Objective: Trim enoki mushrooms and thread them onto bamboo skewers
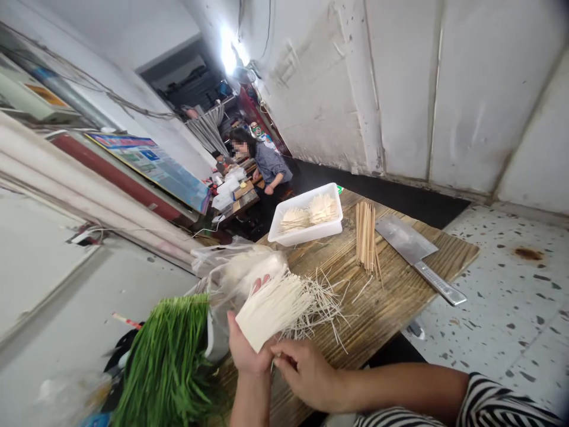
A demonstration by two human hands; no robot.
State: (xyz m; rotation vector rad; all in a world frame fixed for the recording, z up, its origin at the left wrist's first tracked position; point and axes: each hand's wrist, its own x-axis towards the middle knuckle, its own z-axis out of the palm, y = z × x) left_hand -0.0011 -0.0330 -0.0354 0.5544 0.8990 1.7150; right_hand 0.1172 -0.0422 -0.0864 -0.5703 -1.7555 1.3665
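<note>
My left hand (251, 350) holds a bundle of thin pale strips (271, 311), resembling shredded tofu skin, its straight end in the palm. The loose ends fan out to the right over the wooden board. Beside the left wrist, my right hand (306, 370) has its thumb and fingers pinched together; whatever they hold is too small to make out. A pile of wooden skewers (365, 234) lies farther up the board. Next to it rests a cleaver (409, 246), handle toward the lower right. The white plastic tray (306, 237) contains skewered pale bundles (322, 207).
Long green chives (166, 362) stand at the lower left, beside a clear plastic bag (213, 267) with pale contents. The wooden board (395, 296) ends above a speckled floor. Beyond the tray, another person (271, 169) works at a cluttered table.
</note>
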